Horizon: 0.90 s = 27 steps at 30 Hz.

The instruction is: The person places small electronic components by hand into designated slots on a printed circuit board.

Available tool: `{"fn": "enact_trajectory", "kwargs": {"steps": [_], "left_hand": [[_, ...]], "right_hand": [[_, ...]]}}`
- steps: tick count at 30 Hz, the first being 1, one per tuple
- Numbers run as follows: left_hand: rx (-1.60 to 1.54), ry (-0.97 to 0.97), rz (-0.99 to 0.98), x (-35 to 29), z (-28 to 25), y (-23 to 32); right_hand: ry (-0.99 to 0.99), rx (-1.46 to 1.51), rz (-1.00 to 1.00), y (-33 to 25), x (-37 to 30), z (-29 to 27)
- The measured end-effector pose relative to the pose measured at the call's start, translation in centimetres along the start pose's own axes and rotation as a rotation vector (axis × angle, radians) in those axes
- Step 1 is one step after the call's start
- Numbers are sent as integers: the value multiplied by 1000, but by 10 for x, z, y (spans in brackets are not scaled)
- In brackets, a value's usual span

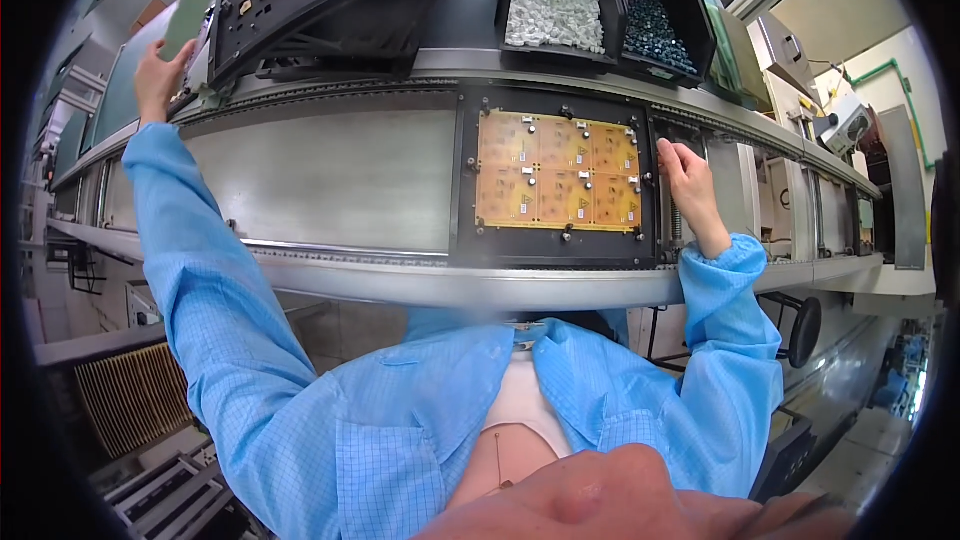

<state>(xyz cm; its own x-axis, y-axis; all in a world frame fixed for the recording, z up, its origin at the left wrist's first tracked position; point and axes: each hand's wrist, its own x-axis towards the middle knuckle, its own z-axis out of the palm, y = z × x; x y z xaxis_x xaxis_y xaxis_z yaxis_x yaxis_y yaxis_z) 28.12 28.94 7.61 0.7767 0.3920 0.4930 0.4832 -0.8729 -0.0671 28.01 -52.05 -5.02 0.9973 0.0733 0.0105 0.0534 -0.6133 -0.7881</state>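
Sitting mid-frame in a black carrier frame [462, 190], the orange circuit-board panel [557, 171] shows six squares dotted with small white parts. The right hand [685, 180] rests half-curled, empty, at the frame's right edge. At upper left, the left hand [158, 80] pinches a pale green board [190, 18].

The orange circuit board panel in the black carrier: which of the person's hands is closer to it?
The right hand. It rests at the right edge of the orange circuit board panel, on the black carrier. The left hand is far off at upper left, holding a green board.
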Motion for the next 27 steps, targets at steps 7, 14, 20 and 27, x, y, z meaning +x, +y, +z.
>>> {"fn": "enact_trajectory", "kwargs": {"steps": [7,14,20,27], "left_hand": [[-789,394,-74,-109,-136,3],[-1340,-650,454,-185,-211,228],[-1414,-1240,585,-202,-222,358],[-1128,-618,918,-185,-161,444]], "right_hand": [[55,72,-215,-36,-10,-40],[-102,276,-720,-158,0,-27],[-472,579,-675,-148,13,-43],[-191,546,-311,-84,17,-48]]}}
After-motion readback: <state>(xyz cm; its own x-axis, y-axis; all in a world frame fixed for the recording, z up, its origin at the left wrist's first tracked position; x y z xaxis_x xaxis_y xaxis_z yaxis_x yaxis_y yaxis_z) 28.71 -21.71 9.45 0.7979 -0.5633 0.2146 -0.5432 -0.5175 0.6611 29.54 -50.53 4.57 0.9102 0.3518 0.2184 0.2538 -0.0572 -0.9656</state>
